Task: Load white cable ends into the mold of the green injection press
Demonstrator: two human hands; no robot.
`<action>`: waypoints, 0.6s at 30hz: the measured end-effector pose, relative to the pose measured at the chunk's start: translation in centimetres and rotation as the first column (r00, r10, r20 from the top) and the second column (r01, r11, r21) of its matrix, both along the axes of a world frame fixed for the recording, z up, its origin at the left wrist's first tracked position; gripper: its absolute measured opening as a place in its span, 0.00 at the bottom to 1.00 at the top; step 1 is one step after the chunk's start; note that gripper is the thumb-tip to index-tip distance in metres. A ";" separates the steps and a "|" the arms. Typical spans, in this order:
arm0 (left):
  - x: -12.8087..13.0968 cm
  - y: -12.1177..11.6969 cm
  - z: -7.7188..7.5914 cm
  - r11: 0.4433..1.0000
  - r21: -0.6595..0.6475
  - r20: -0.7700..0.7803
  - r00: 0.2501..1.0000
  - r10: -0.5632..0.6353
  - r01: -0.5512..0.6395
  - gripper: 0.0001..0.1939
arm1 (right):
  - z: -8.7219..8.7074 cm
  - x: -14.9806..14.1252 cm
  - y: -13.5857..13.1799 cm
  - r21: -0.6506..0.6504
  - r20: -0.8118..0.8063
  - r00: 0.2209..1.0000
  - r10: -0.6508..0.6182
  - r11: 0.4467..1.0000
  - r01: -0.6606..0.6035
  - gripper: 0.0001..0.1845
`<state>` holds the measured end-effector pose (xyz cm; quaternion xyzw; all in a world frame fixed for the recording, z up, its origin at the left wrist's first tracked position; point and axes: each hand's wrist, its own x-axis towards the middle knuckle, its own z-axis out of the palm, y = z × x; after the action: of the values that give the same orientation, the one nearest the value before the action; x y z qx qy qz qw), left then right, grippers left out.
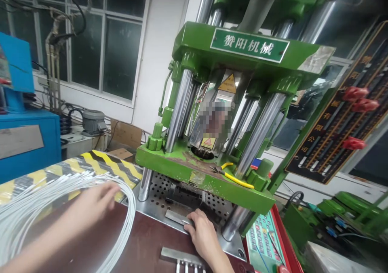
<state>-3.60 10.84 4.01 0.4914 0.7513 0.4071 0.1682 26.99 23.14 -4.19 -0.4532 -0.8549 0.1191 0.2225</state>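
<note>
The left hand (101,198), at eight o'clock in the view, is blurred over the loop of white cables (129,202); its fingers are bent, and whether they grasp a cable or are free cannot be told. The cables lie at eight o'clock too, bunched in a wide curve on the dark red table (151,240) and partly over a yellow-and-black striped sheet (117,160). The right hand (204,234), at six o'clock, has its thumb and forefinger at the near end of a flat metal bar (176,216); whether it pinches the bar or only touches it is unclear. That bar lies at about ten o'clock from this hand, along the front of the silver base (148,198) with round holes. A second bar (178,255), with white rods or wires reaching down from it, is on the table at eight o'clock from the same hand. Above the base stands the green press (194,43), and on its lower ledge, at one o'clock from the right hand, rest pliers (238,180) with yellow handles. A keypad (257,234) sits at five o'clock, a grey motor (93,121) at nine, and a dark board (342,119) with red clamps at three.
</note>
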 end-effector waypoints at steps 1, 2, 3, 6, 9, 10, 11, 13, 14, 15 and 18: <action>1.6 0.1 -1.1 0.993 -0.032 0.028 0.993 -0.117 0.118 0.17 | -0.2 0.0 0.1 0.001 0.006 1.000 0.003 1.000 -0.003 0.08; 3.2 0.2 -2.0 0.973 -0.057 0.037 0.974 -0.224 0.226 0.18 | -0.3 0.0 0.2 0.002 0.012 1.000 0.006 1.000 -0.006 0.09; 4.8 0.4 -2.8 0.944 -0.091 0.029 0.949 -0.315 0.317 0.18 | -0.4 0.0 0.2 0.003 0.017 1.000 0.008 1.000 -0.008 0.09; 8.4 1.0 -4.3 0.885 -0.193 -0.013 0.901 -0.434 0.424 0.18 | -0.2 -0.1 0.1 -0.001 0.021 1.000 0.009 1.000 -0.009 0.10; 10.4 1.3 -4.9 0.870 -0.237 -0.102 0.880 -0.465 0.432 0.19 | 0.9 0.7 -0.5 -0.017 0.005 1.000 0.000 1.000 0.000 0.11; 10.7 1.4 -5.1 0.859 -0.246 -0.113 0.867 -0.485 0.448 0.18 | 1.5 1.3 -0.8 -0.027 -0.001 1.000 0.000 1.000 0.000 0.12; 11.0 1.4 -5.3 0.843 -0.255 -0.110 0.852 -0.512 0.473 0.15 | 2.0 2.1 -1.2 -0.041 -0.005 1.000 0.004 0.999 -0.004 0.11; 11.4 1.5 -5.8 0.804 -0.285 -0.093 0.820 -0.565 0.522 0.14 | 2.9 4.1 -2.1 -0.085 -0.002 1.000 0.026 0.996 -0.026 0.11; 11.5 1.6 -6.1 0.783 -0.302 -0.089 0.802 -0.591 0.544 0.15 | 3.2 5.3 -2.6 -0.123 -0.002 0.999 0.040 0.992 -0.039 0.10; 11.6 1.6 -6.5 0.767 -0.317 -0.096 0.786 -0.611 0.558 0.14 | 3.4 6.4 -3.1 -0.168 -0.003 0.999 0.051 0.984 -0.051 0.10; 11.8 1.9 -7.6 0.749 -0.341 -0.156 0.752 -0.641 0.568 0.10 | 2.8 8.9 -4.5 -0.284 -0.008 0.999 0.038 0.958 -0.039 0.15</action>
<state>8.22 12.69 -3.56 0.7310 0.6135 0.1532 0.2564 35.94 18.67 -1.36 -0.4636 -0.8374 0.2455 0.1538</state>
